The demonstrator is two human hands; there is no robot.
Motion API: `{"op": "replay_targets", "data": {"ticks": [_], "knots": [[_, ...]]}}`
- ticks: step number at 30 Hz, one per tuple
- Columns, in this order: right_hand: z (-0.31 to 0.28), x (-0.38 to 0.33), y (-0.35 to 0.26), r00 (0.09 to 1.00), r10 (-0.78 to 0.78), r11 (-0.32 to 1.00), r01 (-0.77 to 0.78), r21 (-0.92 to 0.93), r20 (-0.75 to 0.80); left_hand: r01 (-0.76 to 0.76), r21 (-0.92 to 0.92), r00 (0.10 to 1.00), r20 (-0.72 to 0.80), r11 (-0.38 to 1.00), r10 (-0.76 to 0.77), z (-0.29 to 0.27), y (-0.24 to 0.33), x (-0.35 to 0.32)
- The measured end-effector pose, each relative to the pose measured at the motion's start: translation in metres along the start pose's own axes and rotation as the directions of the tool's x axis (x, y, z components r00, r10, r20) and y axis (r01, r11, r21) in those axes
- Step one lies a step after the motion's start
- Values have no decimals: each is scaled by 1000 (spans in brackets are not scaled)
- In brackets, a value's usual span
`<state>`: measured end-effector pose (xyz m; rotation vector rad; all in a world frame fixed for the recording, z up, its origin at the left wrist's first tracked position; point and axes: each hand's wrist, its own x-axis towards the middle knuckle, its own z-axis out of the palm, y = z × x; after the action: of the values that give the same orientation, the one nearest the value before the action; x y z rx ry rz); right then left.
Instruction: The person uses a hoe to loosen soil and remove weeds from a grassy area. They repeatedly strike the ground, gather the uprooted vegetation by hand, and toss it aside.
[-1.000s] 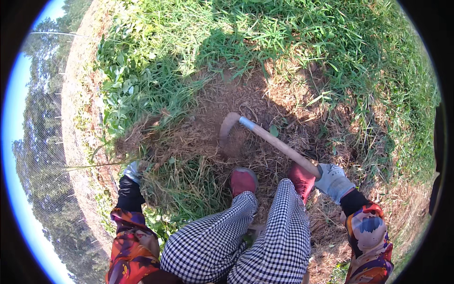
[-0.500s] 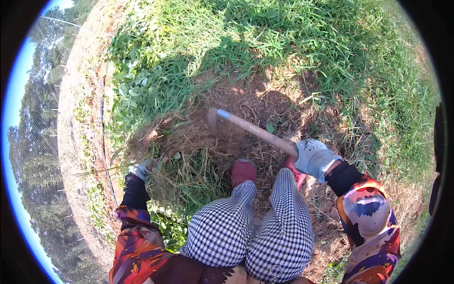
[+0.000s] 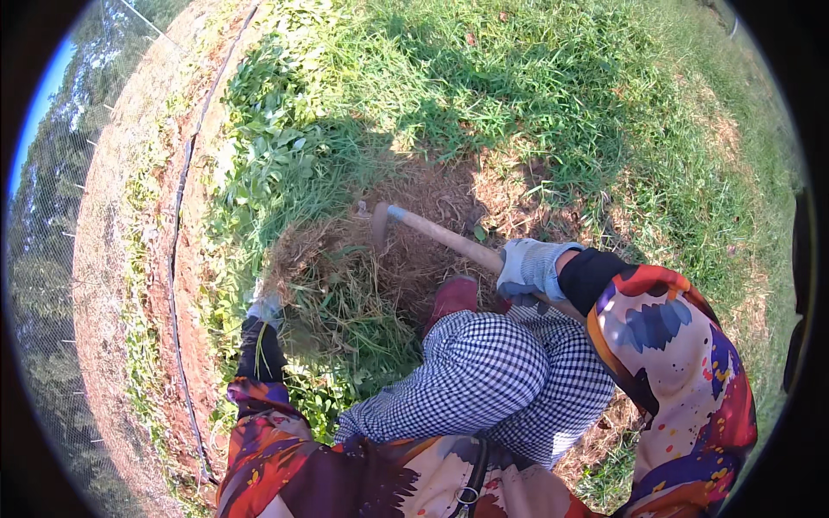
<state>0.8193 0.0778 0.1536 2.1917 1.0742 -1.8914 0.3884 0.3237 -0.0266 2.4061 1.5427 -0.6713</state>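
Note:
My right hand (image 3: 528, 269), in a pale knitted work glove, is closed around the wooden handle (image 3: 449, 241) of a hoe. The hoe's metal blade (image 3: 380, 226) points down at the right edge of a heap of cut grass (image 3: 341, 289), dry brown on top and green below. My left hand (image 3: 266, 309), also gloved, is at the heap's left side. Its fingers are blurred and partly hidden by the stalks, so their grip does not show.
My red shoe (image 3: 453, 298) is just right of the heap. Bare soil with dry straw (image 3: 445, 194) lies beyond the hoe. Green grass (image 3: 535, 95) grows farther out. Leafy plants (image 3: 276, 138), a black hose (image 3: 177, 224) and netting (image 3: 52, 259) run along the left.
My view and body have turned, with my knees now farther right. My right hand has drawn the hoe slightly left, and the grass heap looks more compact. My left hand stays beside it.

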Motion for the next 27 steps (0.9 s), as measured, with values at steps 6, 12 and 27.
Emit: {"op": "replay_targets", "data": {"ticks": [6, 12, 27], "knots": [[9, 13, -27, 973, -157, 980, 175, 99, -167, 72, 5, 994, -87, 997, -71, -11, -19, -5], [40, 60, -37, 955, -35, 842, 187, 506, -295, 19, -79, 990, -136, 997, -30, -5, -1, 19], [157, 142, -70, 981, 46, 632, 118, 766, -189, 93, 14, 995, -19, 996, -93, 26, -3, -48]]}}
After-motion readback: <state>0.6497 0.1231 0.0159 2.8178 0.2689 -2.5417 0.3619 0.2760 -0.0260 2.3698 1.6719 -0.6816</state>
